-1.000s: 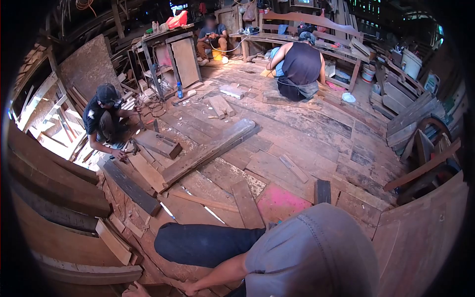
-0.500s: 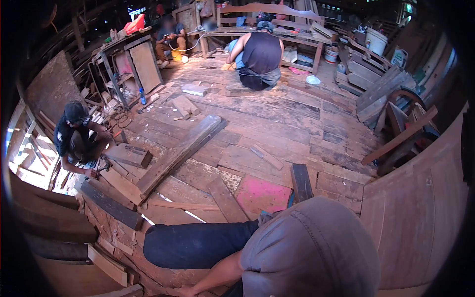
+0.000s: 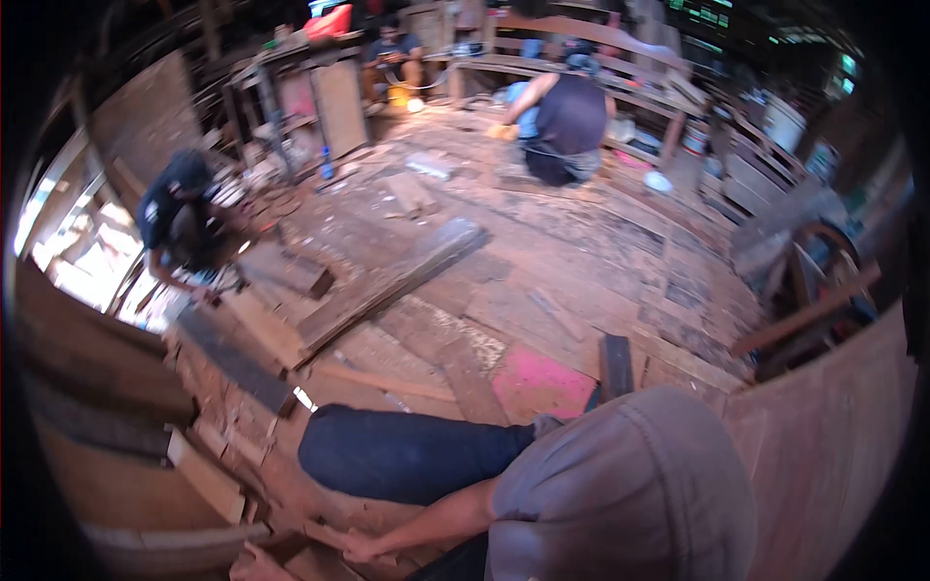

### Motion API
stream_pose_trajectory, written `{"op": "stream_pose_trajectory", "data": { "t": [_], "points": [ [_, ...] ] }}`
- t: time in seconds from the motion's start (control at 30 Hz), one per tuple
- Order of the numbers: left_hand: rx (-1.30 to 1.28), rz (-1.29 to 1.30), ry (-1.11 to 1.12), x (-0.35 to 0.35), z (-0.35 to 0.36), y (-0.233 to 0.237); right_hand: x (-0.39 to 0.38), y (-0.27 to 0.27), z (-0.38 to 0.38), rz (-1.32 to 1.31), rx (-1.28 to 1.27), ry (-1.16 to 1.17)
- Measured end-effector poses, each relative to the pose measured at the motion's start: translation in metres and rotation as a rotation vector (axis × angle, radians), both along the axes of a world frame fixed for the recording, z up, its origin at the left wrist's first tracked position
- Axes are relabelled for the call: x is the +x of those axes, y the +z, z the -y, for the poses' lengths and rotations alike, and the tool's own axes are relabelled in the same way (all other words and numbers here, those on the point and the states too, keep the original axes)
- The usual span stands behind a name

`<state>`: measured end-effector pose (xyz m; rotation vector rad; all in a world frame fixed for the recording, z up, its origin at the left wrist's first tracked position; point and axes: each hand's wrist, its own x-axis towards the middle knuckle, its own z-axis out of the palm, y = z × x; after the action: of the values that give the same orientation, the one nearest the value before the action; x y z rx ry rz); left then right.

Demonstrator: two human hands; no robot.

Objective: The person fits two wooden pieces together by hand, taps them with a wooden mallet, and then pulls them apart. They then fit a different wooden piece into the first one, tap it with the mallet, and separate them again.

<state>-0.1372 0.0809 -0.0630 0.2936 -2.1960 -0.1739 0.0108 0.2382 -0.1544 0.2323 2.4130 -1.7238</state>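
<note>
Low in the view, my right hand [image 3: 360, 546] is closed around a narrow strip of wood [image 3: 324, 534], whose end sticks out to the left. My left hand [image 3: 258, 564] shows only partly at the bottom edge, blurred, close to the wooden boards. What it holds, if anything, is hidden. My dark-trousered leg [image 3: 417, 453] is bent above the right forearm. A short pale board [image 3: 205, 476] leans beside large curved wooden pieces [image 3: 107, 397] left of my hands.
A thick beam [image 3: 392, 286] and dark blocks [image 3: 232, 358] lie on the plank floor. One person crouches at left [image 3: 184, 213]; another sits by a bench [image 3: 572, 116], a third farther back [image 3: 392, 63]. A wooden panel [image 3: 823, 426] stands at right.
The scene has shifted right as my head turned. My left hand has come into view at the bottom, and my right hand with the wood strip now shows more fully.
</note>
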Motion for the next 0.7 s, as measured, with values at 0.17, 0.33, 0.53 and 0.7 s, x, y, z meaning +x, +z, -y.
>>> {"op": "stream_pose_trajectory", "data": {
  "t": [0.17, 0.33, 0.53, 0.7],
  "points": [
    [0.147, -0.063, 0.015, 0.013, 0.013, 0.0, -0.003, -0.003, 0.014, 0.054, -0.138, 0.016],
    [0.334, 0.006, 0.102, 0.02, 0.042, -0.013, -0.003, -0.002, 0.018, 0.088, -0.095, 0.032],
    [0.506, 0.143, 0.173, 0.033, 0.073, -0.025, -0.008, 0.014, 0.043, -0.331, -0.047, -0.031],
    [0.519, 0.126, 0.104, 0.041, 0.062, -0.014, 0.004, 0.0, 0.016, -0.083, -0.107, 0.134]
  ]
}}
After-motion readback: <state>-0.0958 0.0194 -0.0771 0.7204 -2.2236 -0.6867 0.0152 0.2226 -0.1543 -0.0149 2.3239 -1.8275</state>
